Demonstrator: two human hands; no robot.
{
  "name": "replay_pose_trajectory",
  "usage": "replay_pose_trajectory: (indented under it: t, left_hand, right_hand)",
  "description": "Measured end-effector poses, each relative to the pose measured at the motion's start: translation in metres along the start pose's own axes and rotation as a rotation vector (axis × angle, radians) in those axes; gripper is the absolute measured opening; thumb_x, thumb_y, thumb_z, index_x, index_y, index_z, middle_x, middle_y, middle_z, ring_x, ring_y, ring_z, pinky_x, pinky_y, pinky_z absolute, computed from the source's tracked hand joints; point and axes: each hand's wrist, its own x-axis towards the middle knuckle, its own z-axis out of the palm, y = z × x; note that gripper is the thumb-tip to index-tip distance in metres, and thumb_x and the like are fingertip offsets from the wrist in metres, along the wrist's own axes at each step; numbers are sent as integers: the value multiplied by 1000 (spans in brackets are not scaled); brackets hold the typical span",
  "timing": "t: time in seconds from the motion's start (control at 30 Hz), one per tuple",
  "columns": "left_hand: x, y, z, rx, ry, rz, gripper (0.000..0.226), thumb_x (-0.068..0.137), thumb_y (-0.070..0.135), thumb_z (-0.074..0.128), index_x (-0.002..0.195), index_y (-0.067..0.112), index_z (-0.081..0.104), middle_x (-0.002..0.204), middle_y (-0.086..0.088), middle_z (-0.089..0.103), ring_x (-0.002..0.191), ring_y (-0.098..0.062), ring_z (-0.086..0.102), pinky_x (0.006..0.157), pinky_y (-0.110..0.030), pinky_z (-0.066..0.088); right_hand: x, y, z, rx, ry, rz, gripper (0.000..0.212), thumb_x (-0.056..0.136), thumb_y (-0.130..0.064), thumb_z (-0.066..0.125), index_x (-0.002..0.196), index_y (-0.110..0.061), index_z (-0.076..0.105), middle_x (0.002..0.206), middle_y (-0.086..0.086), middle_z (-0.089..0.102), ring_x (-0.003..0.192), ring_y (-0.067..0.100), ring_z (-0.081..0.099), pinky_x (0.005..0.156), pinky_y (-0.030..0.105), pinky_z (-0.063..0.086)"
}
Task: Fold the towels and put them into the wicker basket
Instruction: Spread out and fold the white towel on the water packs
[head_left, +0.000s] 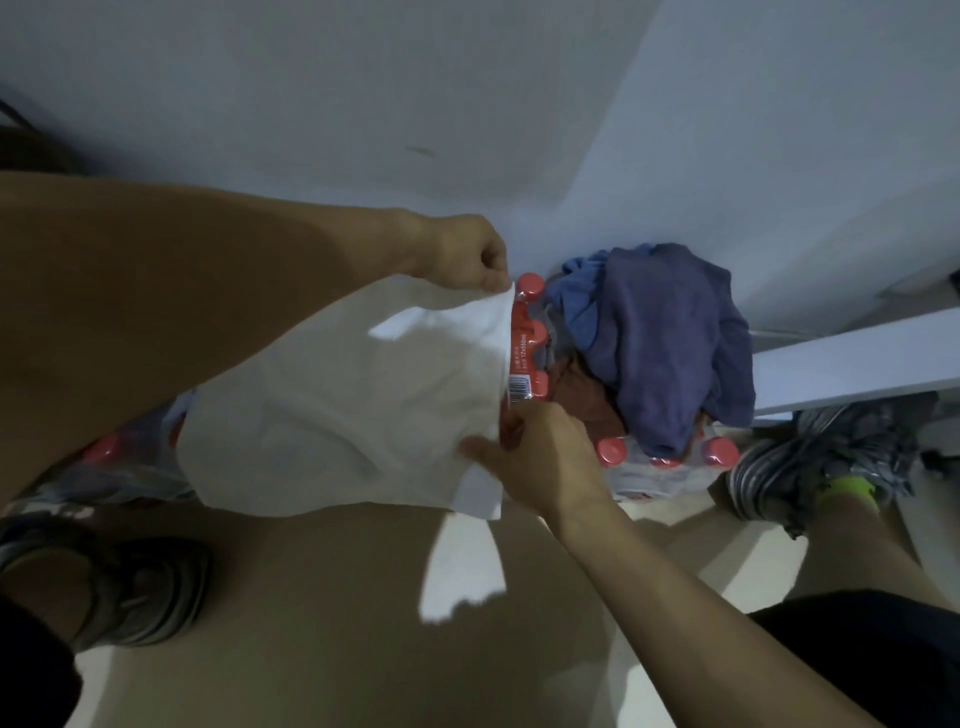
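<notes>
Towel (332, 410), white, held up over bottle pack (524, 343). Left hand (462, 254) pinching top corner, right hand (540, 457) pinching lower edge. Could slip, drop on floor if pinch loosens. Basket not seen.

Just one view here, a wide-angle head cam looking steeply down and a bit forward. It sits close over both forearms, so the hands land mid-frame. The floor (322, 623) and the person's shoes (140, 597) fill the bottom, the wall (363, 93) takes the top, and the edges bend from lens distortion.
</notes>
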Motion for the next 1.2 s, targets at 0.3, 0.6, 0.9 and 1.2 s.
replay_pose_trajectory:
  t: [0.3, 0.6, 0.9, 1.2]
  left_hand:
    - [4, -9, 8, -179, 229, -60, 11, 98, 21, 51, 97, 12, 55, 94, -4, 54, 84, -17, 48, 66, -19, 33]
    - [8, -16, 20, -203, 310, -112, 23, 99, 21, 46, 109, 4, 56, 118, -14, 59, 108, -29, 54, 84, -26, 37]
    - [10, -17, 38, -9, 379, -60, 20, 100, 27, 42, 103, 9, 50, 102, -15, 59, 88, -32, 55, 72, -38, 39]
    - [15, -15, 45, -10, 427, 53, 11, 96, 21, 52, 92, 11, 56, 101, -12, 58, 89, -30, 55, 79, -40, 43]
  right_hand:
    - [-18, 0, 3, 362, 53, -151, 46, 75, -38, 82, 65, -10, 47, 53, 4, 47, 49, 13, 36, 53, 31, 37]
    - [-31, 11, 3, 255, -207, -135, 37, 81, -32, 76, 67, -14, 47, 59, -3, 46, 52, 10, 40, 55, 29, 37]
    - [-34, 33, 16, 452, 1, 151, 23, 90, -22, 67, 73, -10, 58, 55, 6, 66, 42, 17, 60, 50, 25, 52]
    - [-25, 56, 42, 599, 72, 379, 17, 80, -25, 78, 85, -14, 66, 73, 6, 72, 69, 24, 70, 76, 46, 60]
